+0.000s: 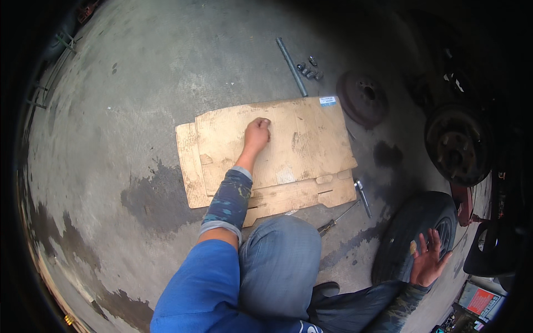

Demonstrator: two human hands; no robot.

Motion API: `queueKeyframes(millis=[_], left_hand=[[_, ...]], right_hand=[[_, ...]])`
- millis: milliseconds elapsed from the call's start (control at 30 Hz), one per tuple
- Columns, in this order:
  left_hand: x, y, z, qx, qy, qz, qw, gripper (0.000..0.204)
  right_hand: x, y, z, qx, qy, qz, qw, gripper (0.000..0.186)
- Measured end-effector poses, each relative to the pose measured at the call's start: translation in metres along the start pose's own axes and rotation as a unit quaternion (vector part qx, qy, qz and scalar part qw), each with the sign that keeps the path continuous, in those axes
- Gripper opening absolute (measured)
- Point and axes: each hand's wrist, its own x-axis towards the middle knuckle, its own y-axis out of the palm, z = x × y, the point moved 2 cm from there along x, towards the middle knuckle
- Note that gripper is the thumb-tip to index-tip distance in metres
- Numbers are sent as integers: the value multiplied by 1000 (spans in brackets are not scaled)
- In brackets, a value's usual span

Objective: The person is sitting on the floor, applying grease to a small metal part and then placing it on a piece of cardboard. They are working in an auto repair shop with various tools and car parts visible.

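Note:
My left hand (257, 136) rests on a flat sheet of brown cardboard (322, 127) on the floor. Its fingers are curled closed, and whether anything is inside them is hidden. A smaller strip of cardboard shows along the near edge, with dark smudges across the surface. At the right, my right hand (428, 260) has its fingers spread, beside and over the black tire (397, 238); nothing shows in its grasp. Close to the cardboard's near right corner lie a ratchet wrench (363, 198) and a screwdriver (327, 226).
Beyond the cardboard lie a metal pipe (291, 66) and several lug nuts (308, 70). A rusty brake drum (363, 99) sits beside its far right corner. Farther right is a wheel hub (456, 147) with a red stand (463, 204) below. A box (480, 299) stands lower right. Dark stains mark the concrete.

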Motion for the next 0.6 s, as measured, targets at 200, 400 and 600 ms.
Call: queueKeyframes(millis=[200,400,600], left_hand=[[-26,-93,-26,214,168,-294,916,27],[-12,-60,16,205,94,-138,964,31],[-6,-63,32,180,167,-136,960,31]], right_hand=[[38,53,-19,104,7,3,995,90],[97,182,-84,303,88,60,947,108],[137,262,-142,277,146,13,950,109]])
